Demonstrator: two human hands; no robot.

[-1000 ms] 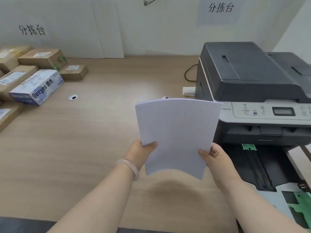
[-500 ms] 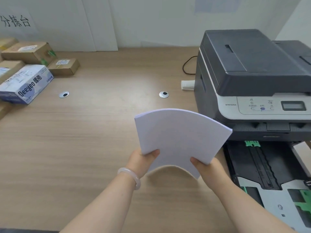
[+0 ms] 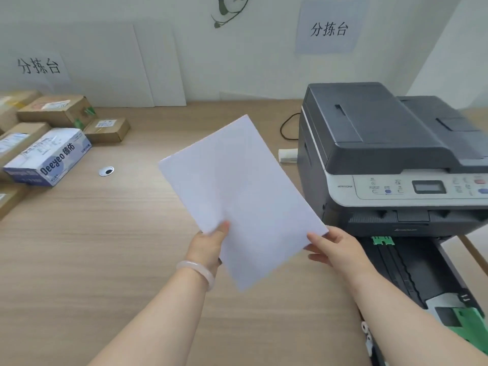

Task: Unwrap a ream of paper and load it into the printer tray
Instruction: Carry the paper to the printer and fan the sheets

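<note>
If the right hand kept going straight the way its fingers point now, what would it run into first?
The right hand points up-left, its fingers already on the paper stack, so the paper comes first. Beyond that, probably bare desk; depth is unclear.

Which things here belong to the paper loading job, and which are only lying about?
Belonging to the job:
paper stack, held by left hand and right hand
printer
open printer tray

Only lying about:
cardboard boxes
blue-and-white Deeyeo box
wall signs
</note>
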